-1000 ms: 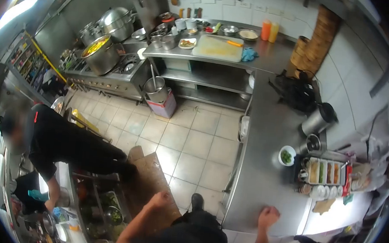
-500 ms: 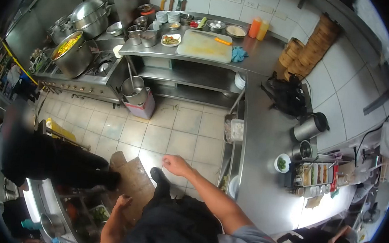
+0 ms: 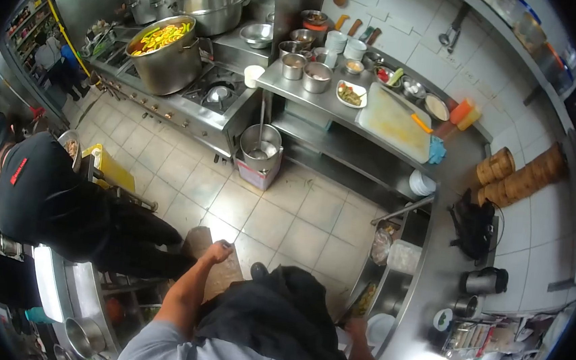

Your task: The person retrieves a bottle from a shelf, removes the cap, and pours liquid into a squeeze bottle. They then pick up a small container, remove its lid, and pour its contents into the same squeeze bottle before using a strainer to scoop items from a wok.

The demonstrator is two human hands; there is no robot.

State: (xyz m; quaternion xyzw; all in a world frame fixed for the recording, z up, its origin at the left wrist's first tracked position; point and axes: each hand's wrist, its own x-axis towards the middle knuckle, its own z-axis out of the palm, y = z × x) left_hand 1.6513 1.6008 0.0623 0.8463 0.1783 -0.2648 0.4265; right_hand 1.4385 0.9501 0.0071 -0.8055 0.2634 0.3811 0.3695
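My left hand (image 3: 217, 250) is out in front of my body above the floor, its fingers curled closed, and no object shows in it. Low on the right, my right hand (image 3: 356, 329) hangs beside my dark apron (image 3: 271, 314), close to the under-counter shelves. Its fingers are small and unclear, so their pose cannot be made out. A white round container (image 3: 380, 329) on a shelf is the nearest thing to it.
A person in black (image 3: 57, 195) stands at the left. Cardboard (image 3: 224, 273) lies on the tiled floor (image 3: 265, 212). Ahead are a stove (image 3: 165, 113) with a large pot (image 3: 168, 69), a bucket (image 3: 261, 144) and a counter with a cutting board (image 3: 394, 124). A steel counter (image 3: 422, 285) runs along the right.
The view has turned and shifted, with the stove and pot now nearer. My left hand has swung forward; my right hand has swung back to my side.
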